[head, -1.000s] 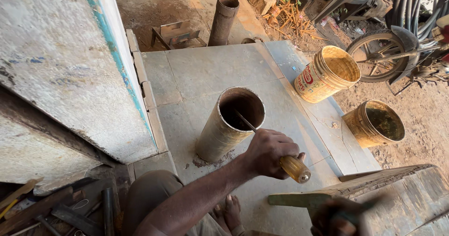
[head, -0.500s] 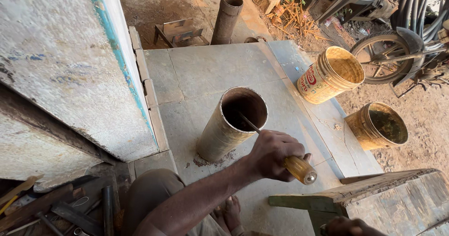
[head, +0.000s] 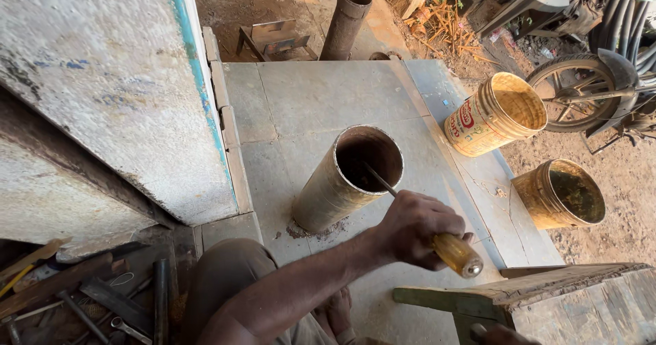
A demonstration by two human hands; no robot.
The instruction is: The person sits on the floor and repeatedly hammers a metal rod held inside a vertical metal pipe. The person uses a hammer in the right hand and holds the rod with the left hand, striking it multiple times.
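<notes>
From the head view, our left hand (head: 413, 229) is closed tight around a yellow-handled tool (head: 456, 255), its shaft inside the upright metal pipe (head: 342, 181) mid-slab (head: 321, 92). Our right hand (head: 502, 335) is barely visible; we cannot tell its grip.

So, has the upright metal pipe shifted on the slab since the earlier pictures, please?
No. The metal pipe keeps its place beside the yellow bucket on the concrete slab; only the camera drifted.
</notes>
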